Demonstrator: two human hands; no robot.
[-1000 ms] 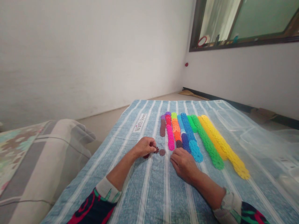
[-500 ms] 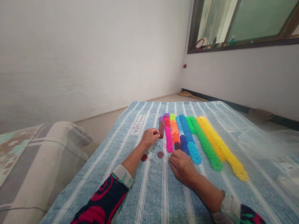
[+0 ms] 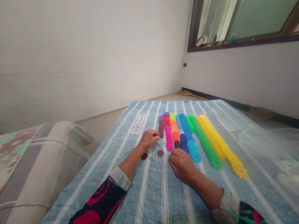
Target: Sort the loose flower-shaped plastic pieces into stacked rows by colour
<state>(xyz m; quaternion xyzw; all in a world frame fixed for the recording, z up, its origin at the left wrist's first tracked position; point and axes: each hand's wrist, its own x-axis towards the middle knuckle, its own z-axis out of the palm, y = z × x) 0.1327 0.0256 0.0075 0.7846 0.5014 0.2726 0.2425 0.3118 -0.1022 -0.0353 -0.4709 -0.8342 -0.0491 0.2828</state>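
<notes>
Overlapping notched plastic discs lie in coloured rows on the cloth. My left hand [image 3: 149,139] has its thumb and fingertips pinched together just left of the near end of the brown row [image 3: 161,128]; anything between them is too small to make out. Below it lie a loose brown disc [image 3: 160,153] and a dark red disc [image 3: 144,156]. My right hand [image 3: 182,164] is curled, knuckles up, at the near end of the orange row [image 3: 174,126], by its dark brown disc [image 3: 177,144]. What its fingers hold, if anything, is hidden. The pink row [image 3: 168,137] runs between both hands.
Blue rows [image 3: 185,124], a green row [image 3: 205,141] and a yellow row [image 3: 224,147] stretch to the right on the striped tablecloth [image 3: 112,155]. Clear plastic bags or containers [image 3: 263,140] lie at the right edge. A covered seat or bed [image 3: 58,155] stands left.
My left hand has drawn back slightly to the left and down from the end of the brown row. My right hand stays in nearly the same place.
</notes>
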